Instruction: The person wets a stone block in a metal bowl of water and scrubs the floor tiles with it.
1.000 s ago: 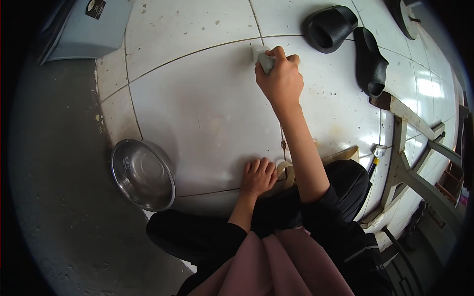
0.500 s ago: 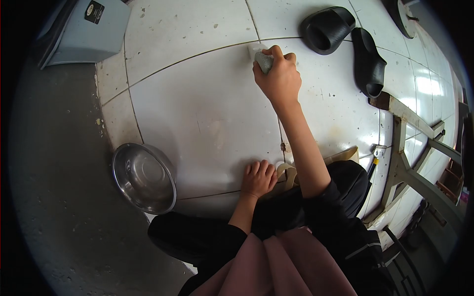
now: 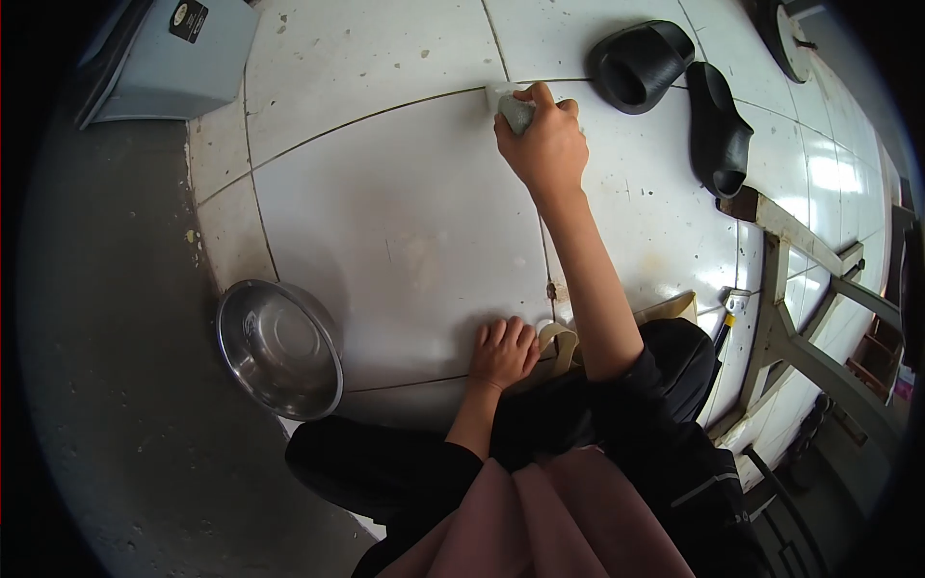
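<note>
My right hand reaches far forward, its fingers closed around a grey-green speckled lump held low against the white floor tiles. A whitish patch or edge shows beside the lump; I cannot make out whether it belongs to it. Close to my knees, my left hand lies palm down on the tile with its fingers extended and nothing visible in it. Just right of that hand is a cream strap or band, partly hidden by my right arm and leg.
A steel bowl sits at the left where tile meets grey floor. Black slippers lie beyond my right hand. A grey bin stands far left; a worn metal frame and a yellow-marked scraper-like tool are at the right.
The camera view has shifted very slightly. Both hands stay in nearly the same places, and the right hand still grips the grey-green lump.
</note>
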`<state>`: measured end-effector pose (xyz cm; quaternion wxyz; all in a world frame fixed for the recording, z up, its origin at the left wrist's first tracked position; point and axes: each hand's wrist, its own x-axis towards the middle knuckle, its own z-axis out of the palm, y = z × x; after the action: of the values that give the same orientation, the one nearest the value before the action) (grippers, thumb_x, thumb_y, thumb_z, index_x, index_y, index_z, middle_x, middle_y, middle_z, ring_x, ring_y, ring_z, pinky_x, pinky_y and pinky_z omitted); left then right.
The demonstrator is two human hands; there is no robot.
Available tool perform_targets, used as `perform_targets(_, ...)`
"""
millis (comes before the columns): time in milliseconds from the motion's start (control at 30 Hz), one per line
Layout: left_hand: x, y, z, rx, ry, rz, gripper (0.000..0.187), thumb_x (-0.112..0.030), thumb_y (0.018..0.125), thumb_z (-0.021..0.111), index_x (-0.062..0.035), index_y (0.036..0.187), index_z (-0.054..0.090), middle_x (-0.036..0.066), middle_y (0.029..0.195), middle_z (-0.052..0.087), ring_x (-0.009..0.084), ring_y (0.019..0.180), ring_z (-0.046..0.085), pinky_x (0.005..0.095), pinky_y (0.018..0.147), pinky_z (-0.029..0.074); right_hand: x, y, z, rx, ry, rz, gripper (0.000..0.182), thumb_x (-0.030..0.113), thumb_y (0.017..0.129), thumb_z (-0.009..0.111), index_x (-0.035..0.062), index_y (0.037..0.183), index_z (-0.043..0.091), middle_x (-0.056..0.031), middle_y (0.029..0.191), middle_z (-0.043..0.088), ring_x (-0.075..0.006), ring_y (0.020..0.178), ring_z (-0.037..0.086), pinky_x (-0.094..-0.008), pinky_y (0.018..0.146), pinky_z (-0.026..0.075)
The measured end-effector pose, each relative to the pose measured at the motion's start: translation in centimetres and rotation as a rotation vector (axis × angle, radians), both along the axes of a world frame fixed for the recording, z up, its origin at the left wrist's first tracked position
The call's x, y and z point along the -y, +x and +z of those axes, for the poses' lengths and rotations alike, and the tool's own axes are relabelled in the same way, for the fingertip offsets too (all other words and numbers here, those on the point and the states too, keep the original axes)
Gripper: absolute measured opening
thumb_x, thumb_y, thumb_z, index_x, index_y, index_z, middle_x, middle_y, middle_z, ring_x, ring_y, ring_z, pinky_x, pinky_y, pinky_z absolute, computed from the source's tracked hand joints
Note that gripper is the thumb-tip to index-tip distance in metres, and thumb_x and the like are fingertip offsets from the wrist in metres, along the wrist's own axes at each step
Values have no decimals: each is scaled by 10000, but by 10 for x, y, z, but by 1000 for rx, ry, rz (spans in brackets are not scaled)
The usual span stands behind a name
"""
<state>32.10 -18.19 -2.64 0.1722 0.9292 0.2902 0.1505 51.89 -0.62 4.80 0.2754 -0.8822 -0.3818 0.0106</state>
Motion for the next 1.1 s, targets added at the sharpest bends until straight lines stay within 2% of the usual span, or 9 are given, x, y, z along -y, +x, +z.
perform_targets(200,-1,-1,2,-58,22,15,166,-287,823,565,-138,765,520,30,811,468,213,752,459,377,659,356,105,-50,7,-69,-110,88,328,199,704,763,173,997,618,-113,881,519,-250,654,622,-373,481,539)
perform_targets(333,-2,-3,2,-76,32,3,169,-290,823,564,-138,766,518,28,811,467,209,755,458,378,667,359,74,-46,2,-57,-44,35,321,216,706,750,164,993,616,-119,880,518,-263,643,620,-387,478,529)
perform_targets(367,-2,-2,3,-54,14,5,167,-290,825,559,-138,767,519,29,810,466,209,757,456,377,670,361,52,-37,-3,-33,-11,41,315,225,712,740,161,994,614,-138,893,532,-285,600,620,-390,480,525)
perform_targets(400,-2,0,2,-27,-4,9,166,-290,828,554,-138,768,519,29,809,466,208,759,455,375,674,362,27,-28,4,-92,-54,-2,330,275,735,742,158,1022,629,-173,924,582,-350,634,638,-423,576,540)
perform_targets(467,-1,0,-2,-13,-3,10,165,-289,827,555,-138,770,522,31,813,469,209,762,456,374,675,362,-5,-8,7,-87,-63,-4,335,287,735,735,142,1020,632,-202,908,594,-374,661,646,-440,598,543)
perform_targets(667,-3,1,4,-3,0,23,162,-289,825,553,-137,774,530,37,830,484,216,774,464,376,679,364,97,-40,14,-106,-167,64,328,228,701,754,148,989,619,-138,882,555,-314,626,647,-388,510,538)
perform_targets(767,-1,-1,2,-20,2,19,162,-289,823,550,-137,771,529,37,830,487,219,773,467,379,678,366,97,-48,8,-67,-84,39,330,216,694,761,150,984,617,-120,882,542,-297,617,639,-372,494,534)
perform_targets(933,0,0,0,-10,18,16,163,-286,817,551,-133,767,527,37,822,490,220,765,467,384,666,364,-13,7,2,-10,-39,10,338,236,706,736,127,1008,630,-192,903,579,-357,607,644,-409,548,541)
perform_targets(1100,-2,0,1,-6,25,8,170,-288,817,554,-130,765,524,41,819,491,220,766,466,384,662,363,64,-18,17,-99,-180,62,337,237,702,759,165,1004,628,-161,912,561,-310,643,660,-397,517,545)
